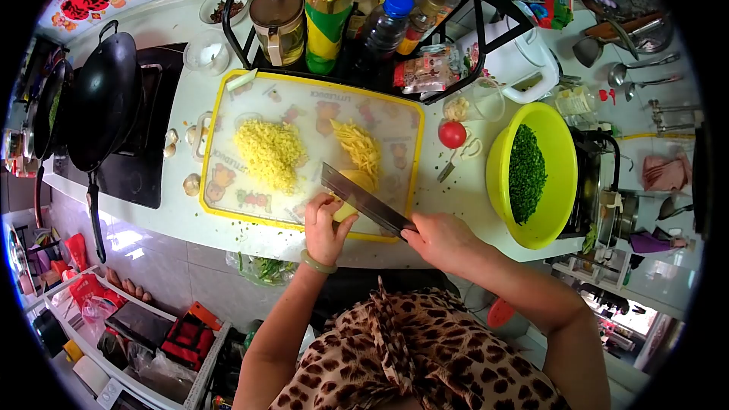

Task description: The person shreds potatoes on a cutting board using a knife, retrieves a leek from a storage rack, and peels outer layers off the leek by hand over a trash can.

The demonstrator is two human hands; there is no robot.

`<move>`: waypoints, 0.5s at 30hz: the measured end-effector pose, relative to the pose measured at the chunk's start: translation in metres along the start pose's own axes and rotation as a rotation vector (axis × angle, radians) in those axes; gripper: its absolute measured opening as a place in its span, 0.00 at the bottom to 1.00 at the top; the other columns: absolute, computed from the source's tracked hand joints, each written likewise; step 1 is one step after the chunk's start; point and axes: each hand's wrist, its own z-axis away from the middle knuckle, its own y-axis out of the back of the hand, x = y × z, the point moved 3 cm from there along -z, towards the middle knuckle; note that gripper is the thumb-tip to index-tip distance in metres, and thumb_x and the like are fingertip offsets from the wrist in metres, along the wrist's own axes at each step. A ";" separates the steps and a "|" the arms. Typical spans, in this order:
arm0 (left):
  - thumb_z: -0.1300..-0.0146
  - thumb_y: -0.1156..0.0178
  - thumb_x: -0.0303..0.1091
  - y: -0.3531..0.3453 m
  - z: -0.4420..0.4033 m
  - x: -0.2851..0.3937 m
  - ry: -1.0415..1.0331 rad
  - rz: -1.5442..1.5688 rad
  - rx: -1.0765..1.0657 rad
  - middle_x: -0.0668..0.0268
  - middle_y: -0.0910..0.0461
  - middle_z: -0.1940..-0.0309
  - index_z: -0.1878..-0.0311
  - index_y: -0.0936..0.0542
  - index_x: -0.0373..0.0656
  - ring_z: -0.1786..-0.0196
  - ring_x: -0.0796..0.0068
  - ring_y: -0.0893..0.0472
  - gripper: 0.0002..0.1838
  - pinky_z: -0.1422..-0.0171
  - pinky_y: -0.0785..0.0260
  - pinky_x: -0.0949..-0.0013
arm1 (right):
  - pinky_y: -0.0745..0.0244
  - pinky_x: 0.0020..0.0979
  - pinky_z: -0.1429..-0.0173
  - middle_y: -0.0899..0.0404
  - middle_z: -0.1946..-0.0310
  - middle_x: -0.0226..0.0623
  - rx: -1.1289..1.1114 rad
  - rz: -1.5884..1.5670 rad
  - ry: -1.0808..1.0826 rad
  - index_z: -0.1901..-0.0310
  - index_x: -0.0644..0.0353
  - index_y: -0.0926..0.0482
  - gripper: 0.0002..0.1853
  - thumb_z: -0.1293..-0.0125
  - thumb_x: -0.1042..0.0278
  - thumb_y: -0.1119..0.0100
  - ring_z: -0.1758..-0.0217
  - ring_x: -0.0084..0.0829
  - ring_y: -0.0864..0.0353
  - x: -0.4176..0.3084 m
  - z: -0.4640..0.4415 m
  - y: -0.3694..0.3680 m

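Observation:
My right hand (444, 241) is wrapped round the handle of a cleaver (368, 201), whose blade slants up and left over the cutting board (228, 211). My left hand (328, 226), with a bracelet at the wrist, grips a pale yellow vegetable piece (345, 211) beside the blade. Thin yellow slices (360, 178) lie just beyond the blade. Behind them is a pile of yellow shreds (357, 146). A larger heap of finely chopped yellow bits (269, 153) covers the board's left-middle part. One pale green stalk piece (242, 80) rests at the board's top left corner.
A yellow-green bowl (563, 182) of chopped greens stands right of the board, near scissors (460, 158) and a red round object (452, 134). Bottles and jars fill a black rack (480, 53) behind. A wok (102, 102) sits on the stove (156, 137) at left.

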 end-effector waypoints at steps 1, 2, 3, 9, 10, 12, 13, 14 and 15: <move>0.55 0.26 0.31 0.000 0.000 0.000 -0.004 -0.002 -0.004 0.55 0.29 0.53 0.55 0.27 0.40 0.52 0.54 0.27 0.25 0.49 0.32 0.59 | 0.28 0.49 0.64 0.23 0.76 0.49 0.005 -0.001 0.011 0.67 0.64 0.28 0.14 0.32 0.59 0.51 0.70 0.52 0.22 0.000 0.000 -0.001; 0.55 0.26 0.31 0.001 0.001 0.000 -0.001 -0.002 -0.004 0.55 0.29 0.53 0.55 0.27 0.40 0.52 0.54 0.27 0.25 0.49 0.32 0.59 | 0.28 0.49 0.64 0.23 0.76 0.49 0.002 -0.001 0.011 0.67 0.64 0.28 0.14 0.32 0.59 0.51 0.70 0.52 0.22 0.000 0.000 -0.001; 0.55 0.26 0.31 0.000 0.001 0.000 -0.006 -0.008 -0.006 0.55 0.29 0.53 0.55 0.27 0.40 0.52 0.54 0.27 0.25 0.49 0.32 0.59 | 0.28 0.49 0.64 0.23 0.76 0.49 -0.009 -0.003 0.005 0.67 0.64 0.28 0.14 0.32 0.59 0.51 0.70 0.53 0.22 0.001 0.000 -0.001; 0.56 0.26 0.30 -0.001 0.002 -0.002 0.005 0.007 0.003 0.55 0.28 0.53 0.55 0.27 0.40 0.53 0.54 0.27 0.25 0.49 0.31 0.59 | 0.29 0.49 0.64 0.24 0.77 0.49 -0.085 -0.025 -0.032 0.67 0.65 0.28 0.15 0.32 0.59 0.51 0.70 0.53 0.22 -0.002 -0.007 0.001; 0.56 0.26 0.29 -0.002 0.003 -0.003 0.004 0.013 0.005 0.55 0.28 0.53 0.55 0.27 0.40 0.53 0.54 0.27 0.25 0.49 0.31 0.59 | 0.29 0.48 0.65 0.24 0.76 0.49 -0.097 -0.028 -0.034 0.68 0.65 0.28 0.15 0.31 0.59 0.51 0.70 0.53 0.22 -0.002 -0.010 0.000; 0.56 0.26 0.29 -0.003 0.004 -0.004 0.014 0.009 0.011 0.55 0.28 0.53 0.55 0.27 0.39 0.53 0.54 0.27 0.25 0.49 0.32 0.59 | 0.29 0.48 0.65 0.24 0.77 0.49 -0.097 -0.027 -0.029 0.68 0.65 0.28 0.16 0.32 0.59 0.50 0.71 0.53 0.23 -0.002 -0.014 0.000; 0.57 0.26 0.29 -0.003 0.004 -0.004 0.019 0.006 0.014 0.55 0.28 0.53 0.55 0.27 0.39 0.53 0.54 0.27 0.25 0.49 0.32 0.59 | 0.30 0.48 0.65 0.24 0.77 0.49 -0.093 -0.028 -0.025 0.68 0.65 0.28 0.16 0.32 0.58 0.50 0.71 0.53 0.23 -0.002 -0.016 0.000; 0.57 0.26 0.29 -0.003 0.005 -0.004 0.024 0.007 0.015 0.55 0.28 0.53 0.55 0.27 0.39 0.53 0.54 0.27 0.25 0.49 0.32 0.59 | 0.30 0.48 0.65 0.24 0.77 0.49 -0.097 -0.026 -0.026 0.68 0.65 0.28 0.16 0.32 0.58 0.50 0.71 0.53 0.23 -0.002 -0.017 0.000; 0.56 0.26 0.29 -0.003 0.004 -0.004 0.019 0.004 0.020 0.56 0.28 0.53 0.55 0.27 0.39 0.53 0.54 0.27 0.25 0.49 0.32 0.59 | 0.30 0.48 0.65 0.24 0.77 0.49 -0.098 -0.024 -0.033 0.68 0.65 0.28 0.16 0.32 0.58 0.50 0.71 0.53 0.23 -0.003 -0.019 0.000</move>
